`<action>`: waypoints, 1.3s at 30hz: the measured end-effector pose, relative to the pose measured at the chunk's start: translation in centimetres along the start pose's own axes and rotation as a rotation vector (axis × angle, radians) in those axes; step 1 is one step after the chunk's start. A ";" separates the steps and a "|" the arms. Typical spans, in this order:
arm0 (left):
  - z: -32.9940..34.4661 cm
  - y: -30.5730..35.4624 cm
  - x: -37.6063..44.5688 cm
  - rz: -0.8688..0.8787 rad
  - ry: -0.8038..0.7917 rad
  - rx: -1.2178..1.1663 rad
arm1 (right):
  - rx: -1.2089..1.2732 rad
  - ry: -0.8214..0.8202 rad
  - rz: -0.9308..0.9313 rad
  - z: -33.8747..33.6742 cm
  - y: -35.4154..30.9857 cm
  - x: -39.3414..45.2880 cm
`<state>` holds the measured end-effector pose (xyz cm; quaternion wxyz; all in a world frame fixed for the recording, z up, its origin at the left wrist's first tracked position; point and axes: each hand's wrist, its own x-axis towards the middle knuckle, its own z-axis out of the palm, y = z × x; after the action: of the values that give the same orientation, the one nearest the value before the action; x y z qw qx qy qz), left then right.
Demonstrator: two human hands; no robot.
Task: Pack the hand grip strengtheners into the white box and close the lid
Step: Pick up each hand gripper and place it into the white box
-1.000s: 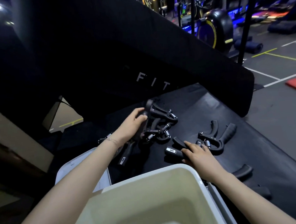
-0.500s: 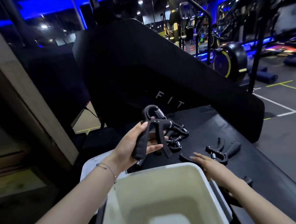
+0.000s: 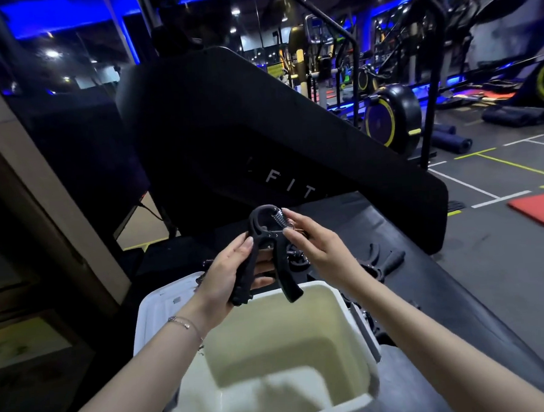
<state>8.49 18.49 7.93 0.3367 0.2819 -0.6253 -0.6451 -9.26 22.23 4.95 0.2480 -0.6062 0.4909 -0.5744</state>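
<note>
A dim gym lay under blue strip lights (image 3: 65, 23) and small ceiling spots, with a black padded panel (image 3: 260, 137) lettered "FIT", exercise bikes (image 3: 392, 114) behind it, a grey floor (image 3: 502, 241) marked by white and yellow lines, and a red mat (image 3: 541, 207).

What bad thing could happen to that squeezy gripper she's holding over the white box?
The right hand pinches beside the spring of the held strengthener, so a finger might get nipped. The left hand holds only one handle, so it could slip and drop hard into the white box.
</note>
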 end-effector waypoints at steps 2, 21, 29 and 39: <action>0.2 -0.1 -0.8 -0.002 -0.010 -0.033 | 0.096 0.045 0.007 0.4 -0.8 -0.4; -1.5 1.3 -6.7 0.313 0.252 0.214 | 0.622 0.033 0.235 3.6 -6.1 -1.8; -2.1 -0.3 -7.2 0.398 0.365 0.964 | 0.590 -0.024 0.325 6.5 -5.8 -3.8; -1.6 -2.3 -6.5 0.499 0.334 1.462 | 0.574 -0.109 0.462 7.1 -3.1 -5.5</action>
<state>13.53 22.62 5.22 0.2904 0.3763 -0.8766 0.0748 -0.80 26.44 3.62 0.5570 -0.4149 0.4196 -0.5844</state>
